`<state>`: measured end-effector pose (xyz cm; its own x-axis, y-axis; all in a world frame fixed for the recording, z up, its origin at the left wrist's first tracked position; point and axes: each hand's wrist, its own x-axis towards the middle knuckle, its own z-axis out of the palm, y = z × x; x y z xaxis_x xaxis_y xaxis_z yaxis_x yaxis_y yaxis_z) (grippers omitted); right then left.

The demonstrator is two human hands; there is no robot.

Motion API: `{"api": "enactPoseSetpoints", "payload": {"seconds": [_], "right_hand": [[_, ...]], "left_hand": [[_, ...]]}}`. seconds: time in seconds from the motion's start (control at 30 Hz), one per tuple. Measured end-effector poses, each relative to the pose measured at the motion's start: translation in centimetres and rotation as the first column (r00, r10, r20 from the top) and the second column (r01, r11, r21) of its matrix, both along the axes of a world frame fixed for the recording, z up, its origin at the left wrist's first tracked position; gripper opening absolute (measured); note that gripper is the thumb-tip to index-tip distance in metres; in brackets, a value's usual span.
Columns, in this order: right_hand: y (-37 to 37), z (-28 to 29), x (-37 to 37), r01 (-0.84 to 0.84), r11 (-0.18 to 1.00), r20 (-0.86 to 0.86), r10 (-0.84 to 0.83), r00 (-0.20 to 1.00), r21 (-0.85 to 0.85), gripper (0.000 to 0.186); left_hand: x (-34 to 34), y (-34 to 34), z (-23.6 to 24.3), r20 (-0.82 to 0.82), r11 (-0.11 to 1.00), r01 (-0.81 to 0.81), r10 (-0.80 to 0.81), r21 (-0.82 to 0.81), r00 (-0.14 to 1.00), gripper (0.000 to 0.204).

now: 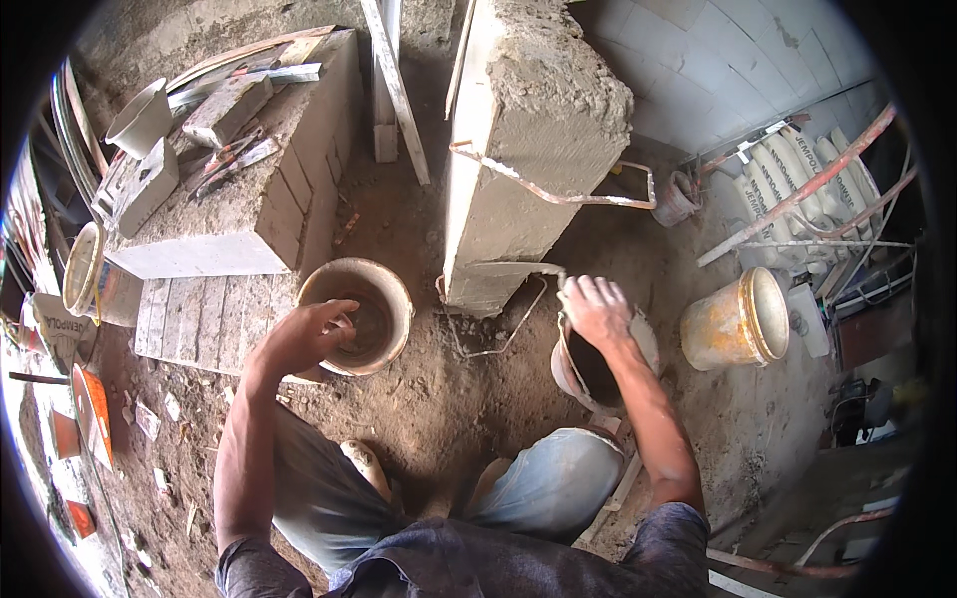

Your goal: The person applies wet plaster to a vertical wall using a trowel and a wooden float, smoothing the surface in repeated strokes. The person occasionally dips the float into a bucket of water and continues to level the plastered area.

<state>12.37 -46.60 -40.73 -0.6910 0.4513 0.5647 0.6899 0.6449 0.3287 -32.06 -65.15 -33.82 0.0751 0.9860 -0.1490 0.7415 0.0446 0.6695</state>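
Trowel (510,267) lies against the lower part of the plastered column (518,224), my right hand (598,307) closed on its mostly hidden handle: facing work, I judge, the next stroke calling for a flat, steady blade. My left hand (324,334), fingers loosely parted, is over one bucket (403,329). Bent rod (608,201) crossing the column above obstructs long strokes; another bucket (565,376) stands below my right hand.

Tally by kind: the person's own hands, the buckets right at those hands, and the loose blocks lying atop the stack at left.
Hands: 2 (left hand, right hand)
Buckets: 2 (left bucket, right bucket)
Loose blocks: 2 (far block, near block)
Total: 6
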Motion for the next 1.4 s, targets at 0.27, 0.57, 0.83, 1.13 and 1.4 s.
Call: {"api": "enactPoseSetpoints", "payload": {"seconds": [0.27, 0.57, 0.83, 1.13, 1.4], "right_hand": [[-2.1, 4.9, 5.1, 0.274, 0.955, -0.190, -0.250, 0.949, 0.115, 0.024], [-4.3, -0.8, -1.1, 0.083, 0.997, -0.323, -0.080, 0.943, -0.005, 0.019], [-2.4, -1.8, -1.0, 0.202, 0.978, -0.427, -0.208, 0.880, -0.058, 0.024], [-5.1, 6.1, 6.3, 0.276, 0.961, -0.669, -0.202, 0.715, 0.006, 0.020], [-2.7, 19.9, 1.1, -0.173, 0.938, -0.353, 0.059, 0.934, -0.301, 0.016]], "left_hand": [[6.1, 4.2, 5.3, 0.062, 0.869, 0.008, -0.044, 0.495, 0.997, 0.049], [14.6, 8.9, 12.5, 0.041, 0.468, -0.024, -0.026, 0.884, 0.999, 0.042], [15.6, 8.7, 12.4, -0.106, 0.497, 0.074, 0.037, 0.864, 0.994, 0.042], [15.4, 8.9, 9.5, -0.183, 0.433, 0.169, -0.008, 0.885, 0.983, 0.029], [15.1, 7.8, 1.0, -0.327, 0.466, 0.262, 0.064, 0.845, 0.943, 0.057]]}}
